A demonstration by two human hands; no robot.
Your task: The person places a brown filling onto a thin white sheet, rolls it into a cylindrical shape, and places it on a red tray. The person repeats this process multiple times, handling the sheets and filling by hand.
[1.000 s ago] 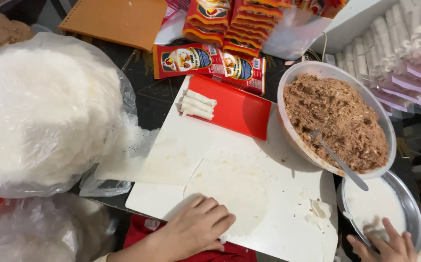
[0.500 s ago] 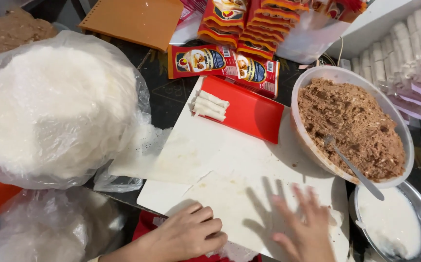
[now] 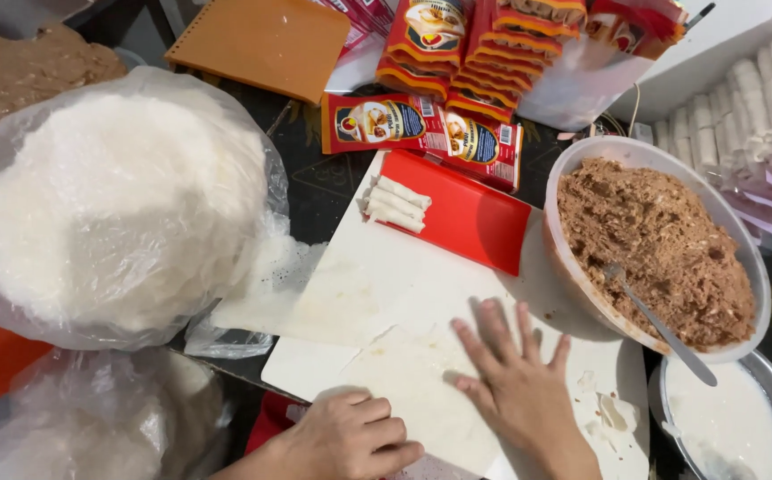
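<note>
A thin white wrapper sheet (image 3: 404,373) lies on the white cutting board (image 3: 377,276). My right hand (image 3: 515,378) rests flat on the sheet with fingers spread, holding nothing. My left hand (image 3: 346,436) presses the sheet's near edge with curled fingers. A big bowl of brown minced filling (image 3: 657,244) with a spoon (image 3: 662,324) in it stands right of the board. A metal bowl of white liquid (image 3: 733,422) sits at the lower right. Three rolled white sticks (image 3: 395,204) lie on a red tray (image 3: 466,213).
A large clear bag of white wrappers (image 3: 110,204) fills the left side, with another bag (image 3: 75,427) below it. Red snack packets (image 3: 430,124) and an orange notebook (image 3: 261,40) lie at the back. Stacked wrapped rolls (image 3: 759,124) sit at the far right.
My right hand left the metal bowl of white liquid, moved left and now lies flat on the wrapper sheet. My left hand stayed at the sheet's near edge.
</note>
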